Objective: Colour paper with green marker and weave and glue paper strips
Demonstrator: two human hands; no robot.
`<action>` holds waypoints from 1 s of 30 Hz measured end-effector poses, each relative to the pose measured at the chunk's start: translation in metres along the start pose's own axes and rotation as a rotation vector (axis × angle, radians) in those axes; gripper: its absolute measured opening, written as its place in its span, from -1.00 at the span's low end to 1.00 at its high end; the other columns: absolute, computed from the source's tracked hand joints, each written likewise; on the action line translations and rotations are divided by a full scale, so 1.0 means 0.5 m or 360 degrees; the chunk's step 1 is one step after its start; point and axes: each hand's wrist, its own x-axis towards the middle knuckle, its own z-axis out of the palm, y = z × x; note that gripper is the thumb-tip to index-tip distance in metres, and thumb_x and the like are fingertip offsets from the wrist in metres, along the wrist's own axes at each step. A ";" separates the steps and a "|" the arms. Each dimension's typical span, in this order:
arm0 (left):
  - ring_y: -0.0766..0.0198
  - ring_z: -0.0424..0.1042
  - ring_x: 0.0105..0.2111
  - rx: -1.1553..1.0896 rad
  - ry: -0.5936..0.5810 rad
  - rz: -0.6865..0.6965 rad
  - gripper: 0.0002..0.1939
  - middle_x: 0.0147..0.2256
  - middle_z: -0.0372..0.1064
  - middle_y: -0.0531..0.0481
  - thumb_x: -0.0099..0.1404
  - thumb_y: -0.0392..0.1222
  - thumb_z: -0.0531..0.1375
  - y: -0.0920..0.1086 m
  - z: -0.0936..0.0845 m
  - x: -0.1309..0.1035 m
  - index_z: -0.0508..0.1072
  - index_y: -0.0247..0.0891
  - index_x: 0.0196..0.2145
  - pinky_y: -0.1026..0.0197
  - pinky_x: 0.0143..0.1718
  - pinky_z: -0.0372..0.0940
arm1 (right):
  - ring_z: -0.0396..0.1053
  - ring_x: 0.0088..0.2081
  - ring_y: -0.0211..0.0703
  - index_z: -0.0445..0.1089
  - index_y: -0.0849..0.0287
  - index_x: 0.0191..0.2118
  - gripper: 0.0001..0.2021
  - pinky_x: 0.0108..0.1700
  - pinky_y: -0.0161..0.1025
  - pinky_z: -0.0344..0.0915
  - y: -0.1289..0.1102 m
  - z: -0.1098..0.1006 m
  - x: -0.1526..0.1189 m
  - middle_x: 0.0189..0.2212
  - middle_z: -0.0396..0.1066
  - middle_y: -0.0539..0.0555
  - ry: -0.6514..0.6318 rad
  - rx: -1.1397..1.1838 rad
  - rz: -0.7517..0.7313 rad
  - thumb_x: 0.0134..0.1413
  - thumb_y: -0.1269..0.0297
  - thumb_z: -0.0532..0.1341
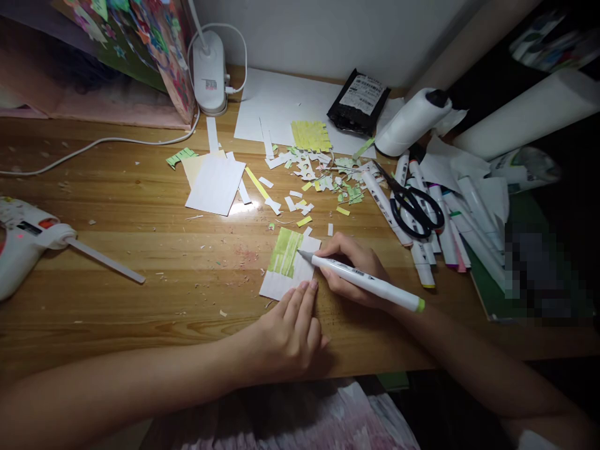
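Observation:
A white piece of paper (276,285) lies on the wooden table, its upper left part coloured with light green strokes. My right hand (359,269) is closed round a white marker (370,282) with a green end, and the marker's grey tip meets the paper at the edge of the green area. Below it, my left hand (293,325) lies with fingers stretched out, fingertips pressing on the paper's lower edge. Above the paper are scattered white, yellow and green paper scraps (304,206).
Black-handled scissors (417,212) rest on several white markers (450,244) at the right. A glue gun (32,240) lies at the left. Blank paper pieces (215,184), a fringed yellow paper (310,135), a black packet (359,102) and a white lamp base (210,75) sit farther back.

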 end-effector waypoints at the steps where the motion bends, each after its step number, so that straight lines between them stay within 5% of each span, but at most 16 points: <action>1: -0.09 0.40 -0.06 -0.0006 -0.0002 0.0001 -0.69 -0.11 0.38 -0.52 0.34 -0.14 0.02 0.000 0.000 0.000 0.35 -0.47 -0.40 0.07 -0.09 0.36 | 0.27 -0.46 -0.21 0.28 0.16 -0.32 -0.87 -0.44 -0.29 0.19 0.001 0.000 0.000 -0.49 0.29 0.01 -0.0024 0.0004 -0.0057 -0.10 0.40 0.17; 15: -0.12 0.38 -0.05 -0.0009 0.0002 0.0003 -0.70 -0.10 0.36 -0.53 0.33 -0.15 0.02 0.001 0.005 -0.003 0.35 -0.47 -0.40 0.06 -0.09 0.36 | 0.29 -0.47 -0.23 0.27 0.15 -0.30 -0.88 -0.46 -0.31 0.19 0.002 -0.004 0.004 -0.46 0.35 0.01 0.0093 0.0027 0.0191 -0.05 0.34 0.16; 30: -0.09 0.39 -0.04 0.0041 0.0024 0.0006 -0.68 -0.10 0.37 -0.52 0.33 -0.13 0.02 0.001 0.005 -0.005 0.36 -0.48 -0.37 0.05 -0.06 0.32 | 0.26 -0.47 -0.23 0.26 0.14 -0.33 -0.90 -0.45 -0.31 0.16 -0.003 -0.008 0.009 -0.49 0.30 -0.01 0.0000 0.0116 0.0196 -0.05 0.33 0.16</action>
